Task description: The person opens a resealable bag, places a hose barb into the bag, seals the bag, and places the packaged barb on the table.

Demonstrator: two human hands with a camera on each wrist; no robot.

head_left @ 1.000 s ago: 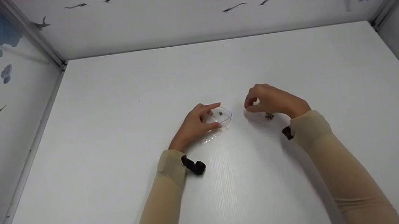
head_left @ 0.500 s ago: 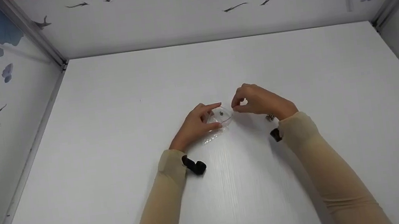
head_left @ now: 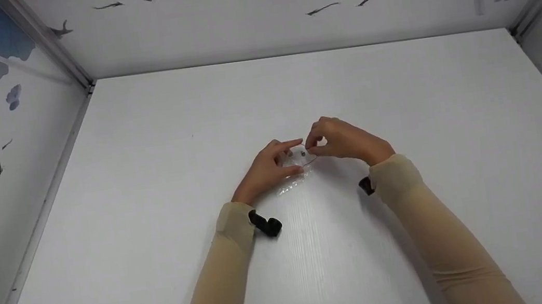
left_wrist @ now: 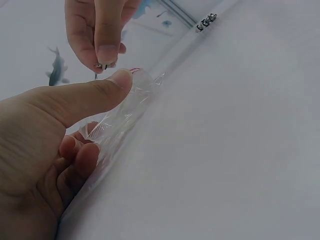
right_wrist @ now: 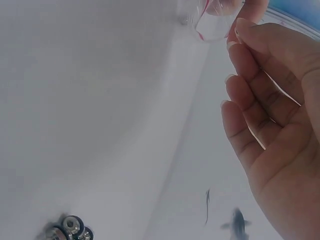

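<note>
In the head view my left hand [head_left: 267, 169] holds a clear plastic zip bag [head_left: 291, 186] spread between thumb and fingers, its mouth edged in red. A small dark piece [head_left: 303, 153] shows within the bag's outline. My right hand [head_left: 348, 143] is at the bag's mouth, with thumb and index finger together. From the left wrist view, those fingertips pinch a tiny metal piece [left_wrist: 104, 66] just above the bag's opening. Its exact kind is too small to make out. The right wrist view shows the other right fingers [right_wrist: 242, 125] loosely bent.
A small cluster of shiny, round metal pieces with holes [right_wrist: 70, 229] lies on the white table [head_left: 150, 189], to the right of the bag; the right hand hides it in the head view. Printed panels [head_left: 233, 21] enclose the table at the back and sides.
My right hand has moved left from beside the metal cluster to the bag's mouth, thumb and index finger staying together. The left hand keeps the bag in nearly the same place.
</note>
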